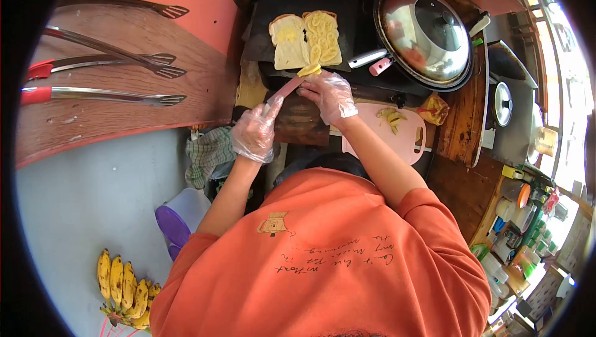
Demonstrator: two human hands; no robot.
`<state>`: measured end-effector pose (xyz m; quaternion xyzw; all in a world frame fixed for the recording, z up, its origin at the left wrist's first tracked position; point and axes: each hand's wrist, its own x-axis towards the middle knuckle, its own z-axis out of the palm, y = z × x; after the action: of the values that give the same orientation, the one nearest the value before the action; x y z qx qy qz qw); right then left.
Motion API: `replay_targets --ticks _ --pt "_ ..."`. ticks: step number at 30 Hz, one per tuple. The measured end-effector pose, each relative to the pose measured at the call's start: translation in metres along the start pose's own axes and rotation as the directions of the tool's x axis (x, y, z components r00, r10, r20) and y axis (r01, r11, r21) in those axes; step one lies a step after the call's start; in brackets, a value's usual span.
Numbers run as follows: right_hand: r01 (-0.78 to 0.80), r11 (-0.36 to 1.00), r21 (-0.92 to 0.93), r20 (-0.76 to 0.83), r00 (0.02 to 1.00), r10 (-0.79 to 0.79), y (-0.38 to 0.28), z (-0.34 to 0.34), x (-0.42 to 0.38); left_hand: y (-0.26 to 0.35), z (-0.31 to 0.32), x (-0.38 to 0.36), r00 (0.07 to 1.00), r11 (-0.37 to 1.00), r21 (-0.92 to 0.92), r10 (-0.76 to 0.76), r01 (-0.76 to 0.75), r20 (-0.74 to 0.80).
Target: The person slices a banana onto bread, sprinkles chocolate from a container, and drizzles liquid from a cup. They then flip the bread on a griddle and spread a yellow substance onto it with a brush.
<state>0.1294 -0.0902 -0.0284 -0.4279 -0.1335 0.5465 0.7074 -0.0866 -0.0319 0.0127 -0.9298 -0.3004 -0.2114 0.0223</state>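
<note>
My left hand [253, 131], in a clear plastic glove, is closed around a knife [286, 89] with a pink blade. The blade points up and right, towards pieces of banana [309, 70] at the lower edge of the bread. My right hand [332, 96], gloved too, has its bent fingers at those pieces and the blade tip; the exact grip is partly hidden. Two bread slices lie side by side on a dark griddle [264, 39]. The right bread slice [334, 33] is covered with banana rounds; the left bread slice [290, 56] carries a yellowish spread.
Right of the griddle stands a lidded pan [428, 33]. Below it, a pink cutting board [366, 138] holds banana peel [392, 116]. Several tongs [118, 95] lie on the wooden counter at left. A cloth [208, 154] hangs below; a banana bunch [127, 287] is at lower left.
</note>
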Motion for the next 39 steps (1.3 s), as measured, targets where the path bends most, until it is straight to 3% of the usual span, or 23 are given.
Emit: replay_targets --ticks 1,2,5,9,11,12,14,15,17,18,19,21,22,26,39 --pt "-0.124 0.976 0.178 -0.041 0.990 0.134 -0.011 0.007 0.001 -0.001 -0.001 0.005 1.000 1.000 0.025 0.005 -0.006 0.008" --pt "-0.120 0.977 0.176 -0.038 0.991 0.128 -0.012 0.009 0.002 0.000 0.000 0.008 1.000 0.999 0.038 0.007 -0.006 -0.015" --pt "-0.151 0.967 0.205 -0.319 0.924 0.211 -0.014 0.011 0.009 -0.003 0.005 0.013 1.000 0.996 0.090 -0.007 0.007 -0.010" --pt "-0.108 0.971 0.215 -0.381 0.906 0.185 -0.003 -0.009 0.011 -0.006 0.014 0.024 0.999 0.999 0.049 -0.015 0.017 -0.037" --pt "-0.133 0.968 0.211 -0.395 0.895 0.209 -0.001 -0.014 0.005 -0.002 0.014 0.040 0.979 0.985 -0.094 -0.127 0.143 0.158" --pt "-0.155 0.968 0.195 -0.393 0.892 0.222 0.001 -0.018 0.003 -0.001 0.021 0.048 0.980 0.986 -0.096 -0.124 0.139 0.154" --pt "-0.183 0.964 0.194 -0.372 0.895 0.245 0.000 -0.022 -0.002 -0.003 0.046 0.063 0.923 0.855 -0.368 -0.281 0.365 0.263" --pt "-0.217 0.957 0.192 -0.351 0.896 0.274 0.000 -0.024 -0.006 -0.006 0.063 0.069 0.926 0.856 -0.374 -0.275 0.358 0.259" --pt "-0.217 0.956 0.197 -0.349 0.896 0.275 0.006 -0.029 -0.014 -0.010 0.092 0.084 0.915 0.558 -0.730 -0.306 0.395 0.261" --pt "-0.240 0.953 0.185 -0.357 0.887 0.292 0.008 -0.032 -0.019 -0.009 0.093 0.096 0.827 0.485 -0.670 -0.354 0.562 0.437" --pt "-0.262 0.950 0.172 -0.363 0.879 0.308 0.011 -0.034 -0.024 -0.006 0.087 0.105 0.831 0.486 -0.675 -0.348 0.556 0.434" --pt "-0.261 0.951 0.168 -0.352 0.885 0.305 0.021 -0.045 -0.034 0.000 0.077 0.125 0.571 0.000 -0.603 -0.325 0.797 0.754" --pt "-0.275 0.946 0.171 -0.348 0.882 0.319 0.025 -0.049 -0.039 0.002 0.075 0.132 0.525 0.042 -0.541 -0.319 0.840 0.789" --pt "-0.311 0.935 0.174 -0.372 0.858 0.354 0.020 -0.055 -0.057 0.010 0.075 0.147 0.511 0.065 -0.517 -0.295 0.854 0.807" --pt "-0.296 0.932 0.210 -0.358 0.864 0.355 0.021 -0.061 -0.060 0.009 0.090 0.141 0.464 -0.093 -0.496 -0.238 0.863 0.853"
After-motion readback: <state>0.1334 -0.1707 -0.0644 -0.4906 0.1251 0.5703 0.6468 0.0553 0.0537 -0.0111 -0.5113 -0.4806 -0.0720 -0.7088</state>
